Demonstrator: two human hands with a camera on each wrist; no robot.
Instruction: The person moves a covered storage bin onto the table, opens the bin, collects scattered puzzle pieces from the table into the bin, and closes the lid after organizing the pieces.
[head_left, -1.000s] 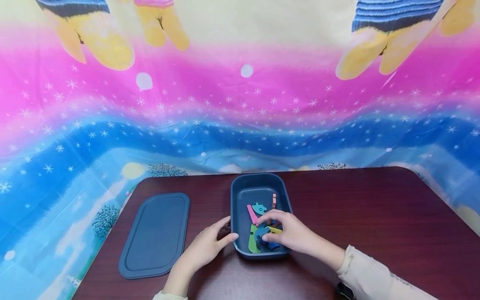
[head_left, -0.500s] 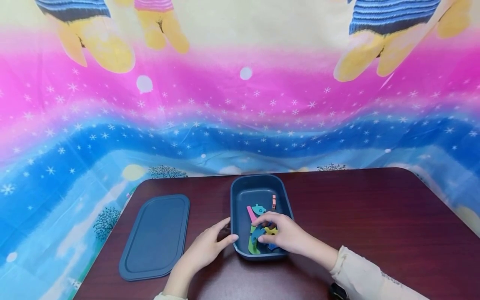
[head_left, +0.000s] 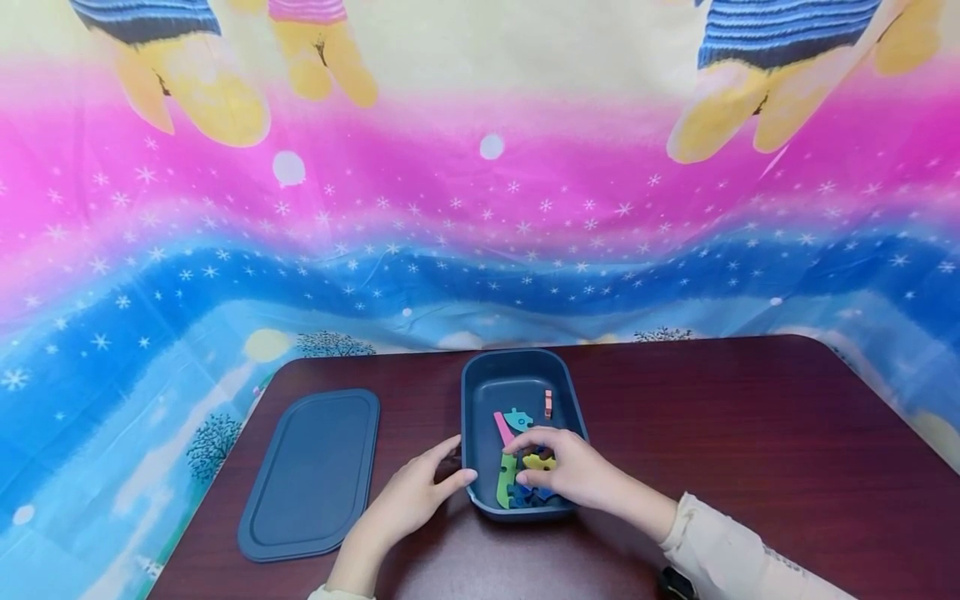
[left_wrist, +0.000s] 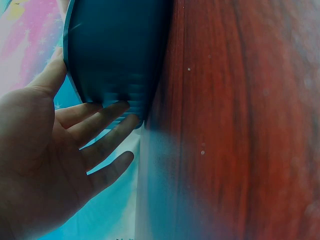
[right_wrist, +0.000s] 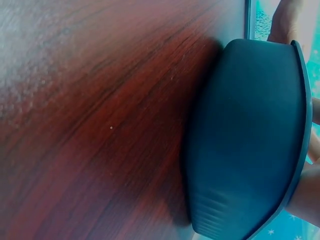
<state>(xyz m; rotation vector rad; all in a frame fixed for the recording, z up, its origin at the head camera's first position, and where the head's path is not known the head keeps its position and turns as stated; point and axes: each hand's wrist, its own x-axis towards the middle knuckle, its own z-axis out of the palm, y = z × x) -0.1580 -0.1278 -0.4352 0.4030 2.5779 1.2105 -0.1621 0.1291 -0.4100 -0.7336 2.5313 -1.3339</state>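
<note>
A dark blue-grey rectangular box stands open on the table, with colourful puzzle pieces inside. My left hand rests against its left side, thumb at the rim; in the left wrist view the fingers extend along the outer wall. My right hand reaches into the box over the pieces, with thumb and index finger apart. Under and beside it lie a green piece, a yellow piece and dark blue pieces. Farther in are a pink strip, a teal piece and an orange piece.
A matching flat lid lies on the dark red-brown table left of the box. Behind the table hangs a colourful printed cloth. The right wrist view shows the box's outer wall.
A blue piece by my right fingertips has gone down toward the near end of the box, uncovering more of the green piece. The right hand has shifted slightly left; the left hand stays at the box.
</note>
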